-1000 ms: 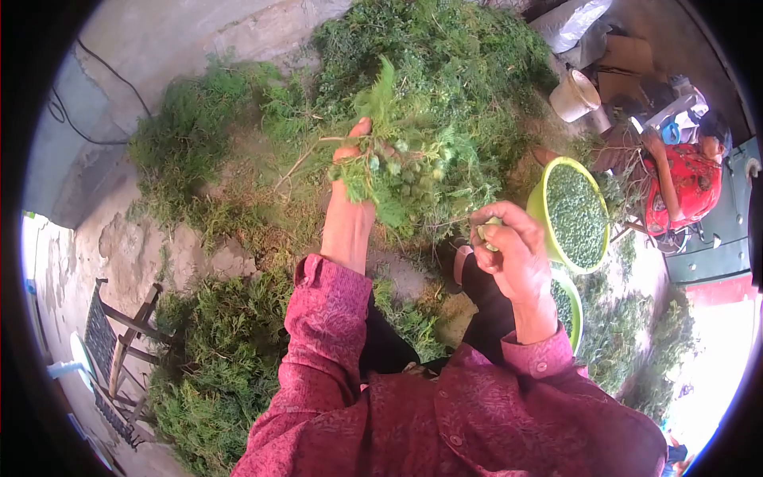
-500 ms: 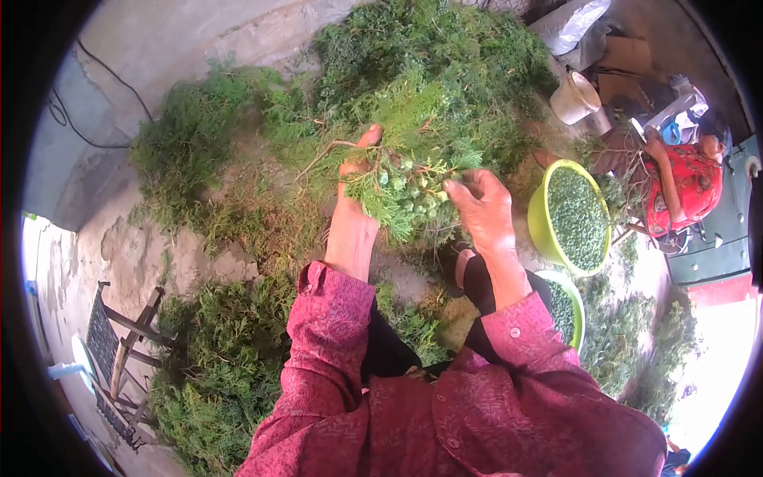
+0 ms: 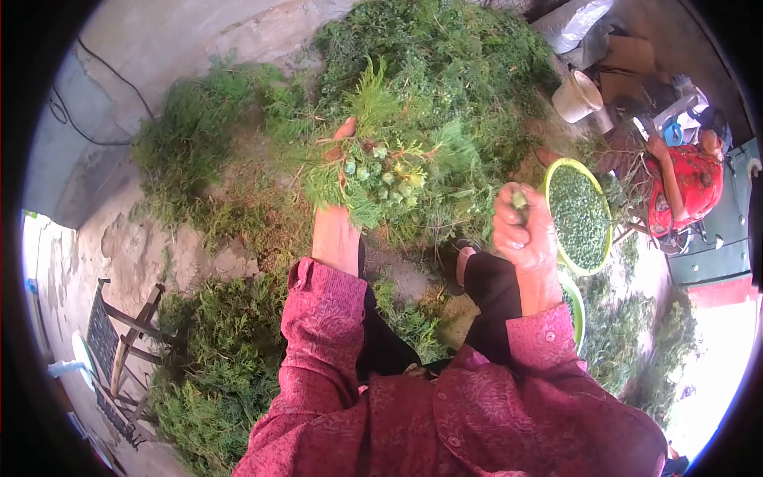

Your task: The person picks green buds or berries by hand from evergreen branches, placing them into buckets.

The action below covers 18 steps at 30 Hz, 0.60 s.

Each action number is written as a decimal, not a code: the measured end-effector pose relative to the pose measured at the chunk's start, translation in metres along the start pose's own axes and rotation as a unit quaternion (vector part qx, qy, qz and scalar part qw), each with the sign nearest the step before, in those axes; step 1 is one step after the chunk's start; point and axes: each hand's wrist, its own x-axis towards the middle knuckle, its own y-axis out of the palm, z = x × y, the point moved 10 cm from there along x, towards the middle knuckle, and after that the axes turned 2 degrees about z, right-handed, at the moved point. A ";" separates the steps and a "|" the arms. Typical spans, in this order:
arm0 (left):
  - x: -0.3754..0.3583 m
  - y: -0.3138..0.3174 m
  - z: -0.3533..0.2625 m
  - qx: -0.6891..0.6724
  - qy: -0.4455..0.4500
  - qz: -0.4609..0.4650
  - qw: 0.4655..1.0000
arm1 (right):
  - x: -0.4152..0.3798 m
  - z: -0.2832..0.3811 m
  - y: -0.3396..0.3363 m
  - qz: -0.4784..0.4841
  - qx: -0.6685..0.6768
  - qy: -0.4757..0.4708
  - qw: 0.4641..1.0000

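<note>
My left hand [image 3: 342,171] is closed around a leafy green sprig [image 3: 372,103], which hides most of its fingers. A cluster of round pale green cones [image 3: 393,181] hangs on the sprig, to the right of that hand. My right hand [image 3: 522,226] is curled closed, with a small green cone [image 3: 519,200] between its thumb and fingers. It is apart from the sprig and just left of the yellow-green basin [image 3: 609,246], which holds many small green cones.
Cut green branches [image 3: 445,56] lie heaped ahead, with another heap [image 3: 230,350] at lower left. A second green-rimmed basin [image 3: 580,318] is partly behind my right sleeve. A white bucket [image 3: 577,97] stands near a person in red [image 3: 687,187]. A wooden-framed chair [image 3: 127,342] is at left.
My right hand has moved right and away from the cone cluster, now closed on a small cone. My left hand and the sprig have shifted slightly left.
</note>
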 end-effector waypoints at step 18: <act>0.018 -0.008 0.015 -0.037 -0.027 0.104 0.993 | 0.040 -0.068 -0.019 -0.137 -0.036 0.079 0.987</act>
